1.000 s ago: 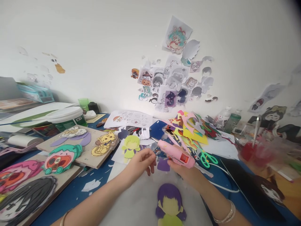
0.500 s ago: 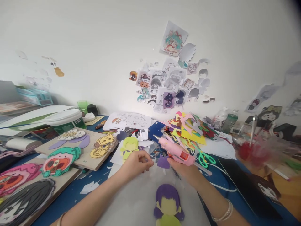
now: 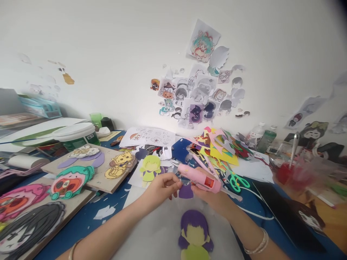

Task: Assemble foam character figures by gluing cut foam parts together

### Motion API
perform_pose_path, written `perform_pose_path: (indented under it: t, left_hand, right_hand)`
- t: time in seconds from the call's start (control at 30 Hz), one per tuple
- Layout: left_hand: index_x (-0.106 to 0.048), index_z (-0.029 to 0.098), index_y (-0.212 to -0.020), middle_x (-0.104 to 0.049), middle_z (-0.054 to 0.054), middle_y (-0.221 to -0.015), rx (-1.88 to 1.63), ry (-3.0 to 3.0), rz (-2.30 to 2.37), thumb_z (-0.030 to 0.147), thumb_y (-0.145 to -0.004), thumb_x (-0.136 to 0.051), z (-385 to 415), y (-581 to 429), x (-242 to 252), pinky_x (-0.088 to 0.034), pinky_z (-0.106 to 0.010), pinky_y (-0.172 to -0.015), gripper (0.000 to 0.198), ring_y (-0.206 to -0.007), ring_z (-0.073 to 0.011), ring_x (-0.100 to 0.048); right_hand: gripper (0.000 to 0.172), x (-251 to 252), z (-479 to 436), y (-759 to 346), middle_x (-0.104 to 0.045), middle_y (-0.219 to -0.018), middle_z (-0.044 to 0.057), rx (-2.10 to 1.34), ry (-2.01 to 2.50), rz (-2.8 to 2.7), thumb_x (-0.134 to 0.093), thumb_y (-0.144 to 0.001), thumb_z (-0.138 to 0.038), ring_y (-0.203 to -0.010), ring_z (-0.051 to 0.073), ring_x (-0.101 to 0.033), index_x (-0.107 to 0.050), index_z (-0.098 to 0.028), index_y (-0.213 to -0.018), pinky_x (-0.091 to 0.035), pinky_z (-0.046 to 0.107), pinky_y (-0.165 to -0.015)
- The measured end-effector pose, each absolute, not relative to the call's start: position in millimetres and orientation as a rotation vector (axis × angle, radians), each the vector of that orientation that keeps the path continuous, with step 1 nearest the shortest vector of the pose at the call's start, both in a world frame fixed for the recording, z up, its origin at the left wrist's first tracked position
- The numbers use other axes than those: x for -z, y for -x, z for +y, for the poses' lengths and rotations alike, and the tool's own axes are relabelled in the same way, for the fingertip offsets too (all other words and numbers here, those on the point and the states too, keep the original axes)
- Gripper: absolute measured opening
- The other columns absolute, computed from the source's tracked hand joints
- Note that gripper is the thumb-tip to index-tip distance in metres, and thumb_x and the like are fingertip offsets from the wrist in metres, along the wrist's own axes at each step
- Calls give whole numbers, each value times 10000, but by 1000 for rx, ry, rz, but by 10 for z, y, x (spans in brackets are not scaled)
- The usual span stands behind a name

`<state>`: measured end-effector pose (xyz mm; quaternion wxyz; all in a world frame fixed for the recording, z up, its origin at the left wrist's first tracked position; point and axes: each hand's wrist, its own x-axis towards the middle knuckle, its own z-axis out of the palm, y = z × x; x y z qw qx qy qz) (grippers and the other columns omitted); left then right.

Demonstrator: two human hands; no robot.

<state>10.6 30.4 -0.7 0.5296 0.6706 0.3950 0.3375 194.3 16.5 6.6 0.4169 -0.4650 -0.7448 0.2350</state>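
A pink hot glue gun [image 3: 200,177] rests in my right hand [image 3: 210,196], its nozzle pointing up and to the left. My right thumb is at the right edge of a small purple cut-out piece [image 3: 185,192]. The fingers of my left hand [image 3: 166,186] are pinched together at the piece's left edge. Below my hands, on a pale translucent sheet [image 3: 151,231], lies a faceless doll cut-out [image 3: 193,231] with purple hair and a yellow-green body. A yellow-green figure [image 3: 150,169] on white paper lies beyond my left hand.
Finished character cut-outs [image 3: 72,180] lie on boards at the left, beside a white-lidded tub [image 3: 76,133]. Green-handled scissors [image 3: 237,181], a white cord [image 3: 257,216] and a black slab [image 3: 284,215] are on the right. Colourful scraps [image 3: 219,148] are piled at the back.
My left hand has moved right and now meets the purple piece. The piece and the glue gun have shifted slightly left and lower, with my right hand still on them.
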Motion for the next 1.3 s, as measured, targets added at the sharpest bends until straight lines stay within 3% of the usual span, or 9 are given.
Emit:
perform_pose_path:
  t: [0.2, 0.4, 0.47, 0.53, 0.7, 0.83, 1.0, 1.17, 1.3]
  left_hand:
    - [-502, 176, -655, -570, 8, -634, -886, -1535, 972, 527, -741, -530, 353, -41, -77, -424, -226, -470, 363, -519, -113, -551]
    - [-457, 159, -486, -553, -6, -476, -710, -1427, 1090, 579, -738, -486, 380, -35, -21, -412, -234, -425, 490, -398, -103, -520]
    - [-546, 151, -721, -649, -34, -632, -612, -1309, 977, 512, -676, -612, 345, -60, 27, -456, -268, -450, 370, -461, -143, -591]
    - [-528, 166, -972, -682, -74, -820, -590, -1211, 871, 389, -632, -705, 296, -77, 49, -512, -325, -561, 443, -639, -202, -663]
    - [-535, 151, -1081, -610, -158, -1126, -636, -1006, 760, 237, -645, -732, 195, -106, -30, -479, -365, -850, 487, -982, -255, -620]
    - [-591, 109, -1034, -630, -171, -1087, -671, -944, 657, 356, -799, -584, 144, -182, -81, -460, -320, -867, 341, -986, -223, -610]
    - [-624, 115, -977, -663, -126, -980, -718, -894, 617, 345, -830, -549, 110, -227, -62, -469, -272, -826, 283, -863, -155, -623]
    - [-641, 123, -943, -669, -102, -900, -795, -816, 575, 331, -819, -568, 166, -145, -77, -456, -293, -846, 253, -848, -163, -621]
    - [-625, 135, -988, -631, -103, -981, -884, -817, 520, 339, -843, -525, 231, -65, -135, -452, -285, -775, 269, -812, -152, -589]
  right_hand:
    - [152, 45, 242, -1945, -603, -732, 10, -347, 1224, -1859, -504, -631, -144, -674, 186, -572, -526, -240, -746, -470, 298, -598]
    - [143, -33, 228, -1957, -584, -714, 10, -258, 1268, -1804, -469, -644, -164, -663, 185, -562, -521, -235, -756, -479, 305, -588]
    - [141, -53, 232, -1965, -586, -743, 17, -195, 1232, -1801, -462, -653, -154, -706, 193, -568, -514, -236, -755, -481, 315, -628]
    - [143, -37, 250, -1973, -582, -771, 22, -155, 1190, -1813, -454, -677, -136, -741, 193, -568, -507, -235, -765, -475, 316, -659]
    - [104, 68, 279, -1965, -534, -740, 16, -87, 1044, -1827, -454, -716, -120, -705, 171, -534, -451, -223, -719, -434, 287, -610]
    - [74, -1, 147, -1916, -523, -802, 23, -287, 902, -1943, -474, -763, -155, -742, 161, -521, -474, -215, -807, -433, 280, -637]
    - [83, -87, 45, -1878, -542, -892, 36, -584, 895, -1931, -503, -793, -225, -827, 168, -547, -535, -210, -868, -453, 291, -717]
    - [181, -32, 133, -1964, -584, -797, 36, -513, 951, -1745, -565, -766, -375, -742, 180, -576, -579, -200, -811, -463, 303, -677]
    - [357, -14, 172, -2074, -570, -619, 22, -460, 995, -1561, -529, -755, -541, -584, 168, -549, -586, -193, -703, -436, 273, -524]
